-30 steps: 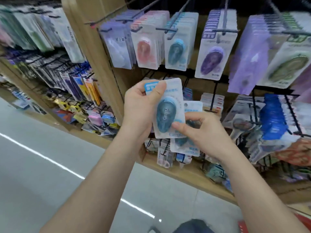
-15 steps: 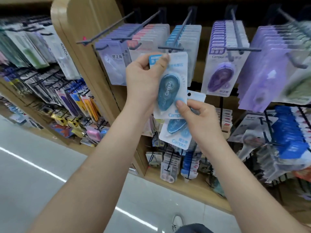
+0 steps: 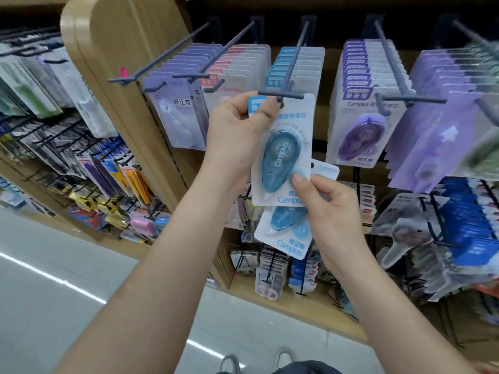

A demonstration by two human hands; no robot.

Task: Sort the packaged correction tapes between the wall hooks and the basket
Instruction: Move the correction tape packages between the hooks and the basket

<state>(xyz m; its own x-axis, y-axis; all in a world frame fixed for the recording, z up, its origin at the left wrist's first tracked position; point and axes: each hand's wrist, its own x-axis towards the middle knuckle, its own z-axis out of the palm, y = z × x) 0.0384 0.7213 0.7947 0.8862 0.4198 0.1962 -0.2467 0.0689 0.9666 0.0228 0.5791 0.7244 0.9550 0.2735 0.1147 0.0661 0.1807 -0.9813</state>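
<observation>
My left hand point(image 3: 237, 136) pinches the top left corner of a blue packaged correction tape point(image 3: 283, 155), holding its top edge at the tip of a dark wall hook point(image 3: 294, 63). Behind that hook hangs a row of blue packs point(image 3: 299, 63). My right hand point(image 3: 332, 211) touches the lower edge of the same pack with its thumb and holds a second blue pack point(image 3: 286, 233) lower down, partly hidden behind the first. The basket is out of view.
Neighbouring hooks carry lilac packs point(image 3: 175, 109), pink packs point(image 3: 243, 66) and purple packs point(image 3: 361, 109). A wooden end panel point(image 3: 129, 76) stands to the left. Lower racks hold more stationery point(image 3: 459, 238). The pale floor point(image 3: 54, 306) lies below, with my shoes at the bottom edge.
Both hands have risen with the packs. The upper blue pack has moved from chest height up to the tip of the blue row's hook.
</observation>
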